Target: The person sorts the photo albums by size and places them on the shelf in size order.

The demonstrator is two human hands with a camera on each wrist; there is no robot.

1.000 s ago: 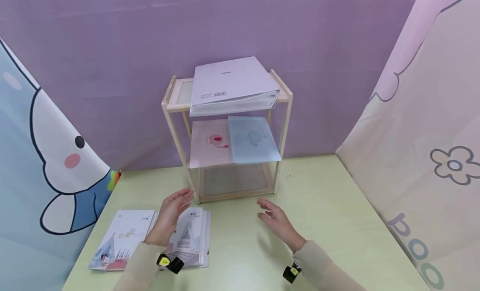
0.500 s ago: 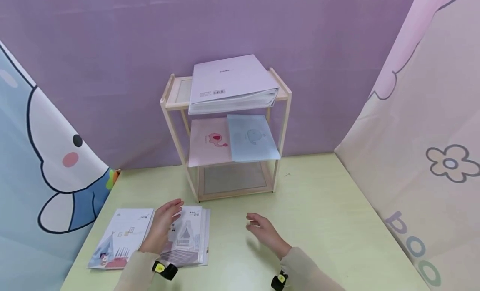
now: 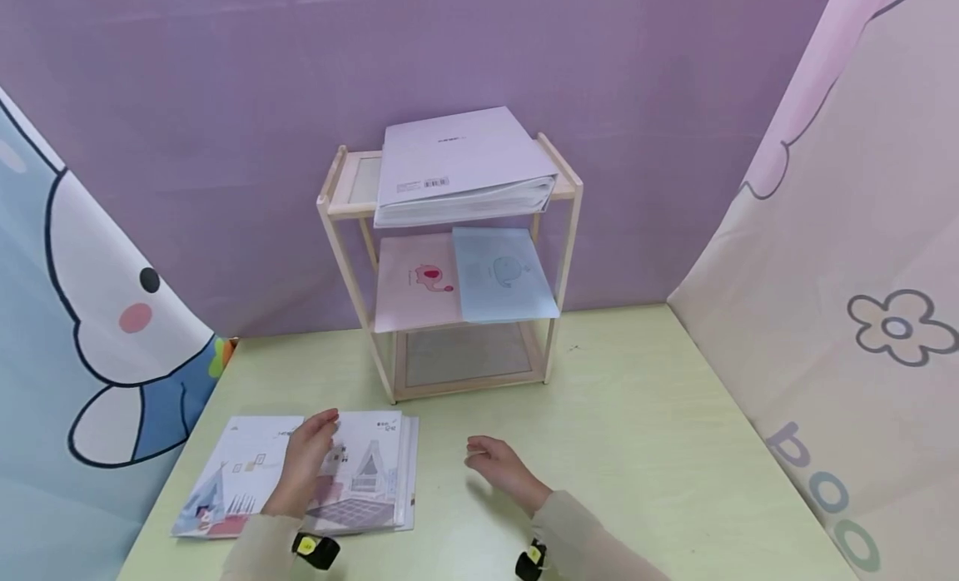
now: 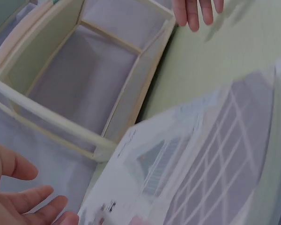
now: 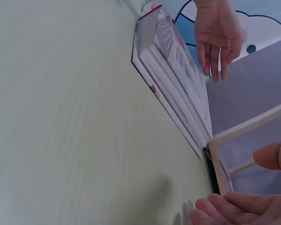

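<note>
My left hand [image 3: 301, 466] hovers over two side-by-side stacks of illustrated books. Its fingers are loosely bent and hold nothing. Beneath it lie the left book stack [image 3: 236, 473], with a tent picture on its cover, and the right book stack [image 3: 367, 481]; part of each is hidden by the hand. Several thick layers show at the edge of the right book stack [image 5: 178, 89] in the right wrist view. My right hand [image 3: 508, 473] is over the table to the right of the books, its fingers relaxed and nothing in them. The left wrist view shows thumb and fingers of the left hand [image 4: 28, 201] apart.
Behind the hands stands a light wooden rack [image 3: 468, 391]. A thick white binder [image 3: 464, 156] lies on its top, reaching past the front edge. A pink folder [image 3: 415, 302] and a blue folder [image 3: 509, 273] lie on its middle shelf. Printed curtains hang on both sides.
Both hands have moved left and toward the person, the left from near the rack to above the books. The right has come nearer the right book stack. Books and rack stay put.
</note>
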